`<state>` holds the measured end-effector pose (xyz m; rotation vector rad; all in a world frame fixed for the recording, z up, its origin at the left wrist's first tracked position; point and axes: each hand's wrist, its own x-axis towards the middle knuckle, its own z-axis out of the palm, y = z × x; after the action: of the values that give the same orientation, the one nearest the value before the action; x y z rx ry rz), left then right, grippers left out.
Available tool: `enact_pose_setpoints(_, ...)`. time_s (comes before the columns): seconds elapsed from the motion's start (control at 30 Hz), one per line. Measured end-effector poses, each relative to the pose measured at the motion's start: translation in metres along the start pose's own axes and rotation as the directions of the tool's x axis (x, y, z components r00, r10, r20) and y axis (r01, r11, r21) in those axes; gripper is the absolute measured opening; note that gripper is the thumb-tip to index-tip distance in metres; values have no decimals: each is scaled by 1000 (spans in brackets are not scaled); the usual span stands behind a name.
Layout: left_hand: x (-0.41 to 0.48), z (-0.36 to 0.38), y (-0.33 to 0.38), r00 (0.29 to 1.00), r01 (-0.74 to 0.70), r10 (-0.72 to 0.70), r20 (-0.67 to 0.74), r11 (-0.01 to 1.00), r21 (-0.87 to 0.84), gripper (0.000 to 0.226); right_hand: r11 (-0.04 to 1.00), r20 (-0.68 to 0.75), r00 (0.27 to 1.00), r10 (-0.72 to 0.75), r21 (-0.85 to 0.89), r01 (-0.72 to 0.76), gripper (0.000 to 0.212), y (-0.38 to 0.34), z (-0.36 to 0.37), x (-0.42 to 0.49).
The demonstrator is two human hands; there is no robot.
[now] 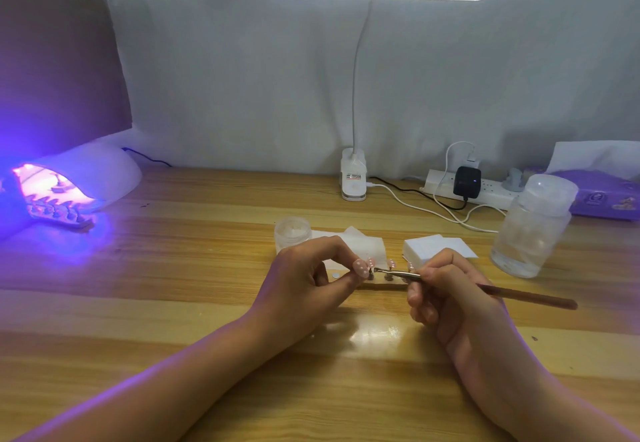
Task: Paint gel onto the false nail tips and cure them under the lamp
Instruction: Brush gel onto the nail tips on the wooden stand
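Pinching with my left hand (311,279), thumb and forefinger close on a pink, white-dotted false nail tip (361,268). My right hand (450,296) grips a thin brush (526,297) like a pen, its bristles just beside that tip. More tips (391,263) stand upright on a wooden strip (381,286) on the table (173,303) between my hands. Far left, the curing lamp (104,171) glows violet over another rack of tips (59,211).
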<state>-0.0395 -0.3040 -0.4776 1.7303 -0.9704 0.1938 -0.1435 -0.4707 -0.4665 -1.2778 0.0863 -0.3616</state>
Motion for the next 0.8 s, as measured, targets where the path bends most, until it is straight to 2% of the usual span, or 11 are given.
enact_pose_setpoints(0.1, 0, 0, 1, 1000, -13, 13, 5, 1000, 12, 21, 1000, 13, 1000, 0, -16, 0, 15, 0, 1, 0)
enact_pose_setpoints(0.23, 0, 0, 1, 1000, -21, 21, 7, 1000, 7, 21, 993, -7, 1000, -23, -115, 22, 29, 3, 1, 0)
enact_pose_setpoints(0.37, 0, -2, -3, 1000, 5, -5, -14, 1000, -2, 12, 999, -92, 995, -48, -17, 47, 15, 0, 2, -3)
enact_pose_setpoints(0.47, 2, -2, -6, 993, 61, -57, -106, 998, 34, 14, 997, -164, 985, -56, 41, 64, 31, 1, -1, -2)
enact_pose_setpoints(0.57, 2, -2, -7, 986, 86, -72, -147, 992, 92, 15, 997, -174, 984, -42, 53, 52, 33, 0, 0, -2)
enact_pose_setpoints(0.8, 1, -2, -9, 981, 186, -173, -85, 967, 174, 11, 998, -216, 976, -26, 44, 36, 27, -2, -1, -3)
